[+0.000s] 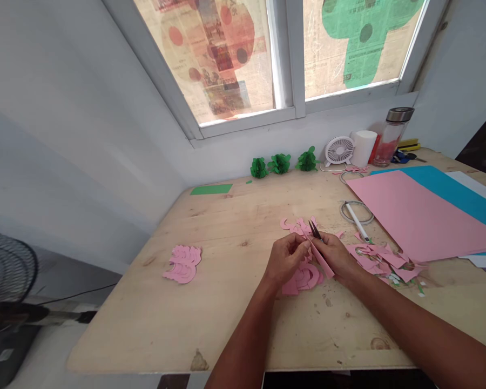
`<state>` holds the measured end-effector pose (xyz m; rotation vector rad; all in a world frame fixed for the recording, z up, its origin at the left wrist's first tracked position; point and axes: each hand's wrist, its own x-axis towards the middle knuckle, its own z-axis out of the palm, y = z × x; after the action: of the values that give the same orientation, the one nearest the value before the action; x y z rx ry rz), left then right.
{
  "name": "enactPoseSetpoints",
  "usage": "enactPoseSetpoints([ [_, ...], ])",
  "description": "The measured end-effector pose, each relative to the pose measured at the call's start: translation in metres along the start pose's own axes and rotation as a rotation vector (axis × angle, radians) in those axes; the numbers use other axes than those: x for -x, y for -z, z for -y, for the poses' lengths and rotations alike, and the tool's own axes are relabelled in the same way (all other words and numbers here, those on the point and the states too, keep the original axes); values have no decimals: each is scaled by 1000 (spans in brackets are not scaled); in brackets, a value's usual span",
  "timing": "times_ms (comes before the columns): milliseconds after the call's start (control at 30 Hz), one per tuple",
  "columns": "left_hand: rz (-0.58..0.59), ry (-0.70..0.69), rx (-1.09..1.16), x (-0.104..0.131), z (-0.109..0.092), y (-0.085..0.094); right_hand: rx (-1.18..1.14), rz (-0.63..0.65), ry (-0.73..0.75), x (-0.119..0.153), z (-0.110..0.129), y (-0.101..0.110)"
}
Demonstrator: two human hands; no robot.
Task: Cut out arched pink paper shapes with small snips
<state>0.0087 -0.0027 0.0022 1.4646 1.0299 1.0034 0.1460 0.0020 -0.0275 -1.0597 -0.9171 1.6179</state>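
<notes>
My left hand (288, 257) pinches a piece of pink paper (322, 260) that slants between my two hands. Closed around a pair of scissors (314, 229) is my right hand (334, 254); the dark blades point up and away, close beside the paper. Their handles are hidden in my palm. Under and around my hands lie pink paper cut-outs (303, 278), partly covered by the fingers. A stack of scalloped pink cut-outs (183, 263) rests on the left part of the table.
Pink scraps (384, 259) lie right of my hands, below a white pen (357, 221). Large pink sheets (425, 216) overlap blue ones at right. Along the wall stand green paper figures (279, 163), a small fan (339, 150) and a glass bottle (392, 138).
</notes>
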Motion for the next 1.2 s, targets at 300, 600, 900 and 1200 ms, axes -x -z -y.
enactPoseSetpoints([
  [300, -24, 1, -26, 0, 2, 1, 12, -18, 6, 2, -2, 1],
  [600, -33, 0, -17, -1, 3, 1, 31, -41, 6, 2, 1, -1],
  [900, -31, 11, -11, -1, 5, 1, 21, -16, 15, 2, 0, -2],
  [1200, -30, 6, -23, 0, 4, 1, 33, -15, 8, 1, 1, -1],
])
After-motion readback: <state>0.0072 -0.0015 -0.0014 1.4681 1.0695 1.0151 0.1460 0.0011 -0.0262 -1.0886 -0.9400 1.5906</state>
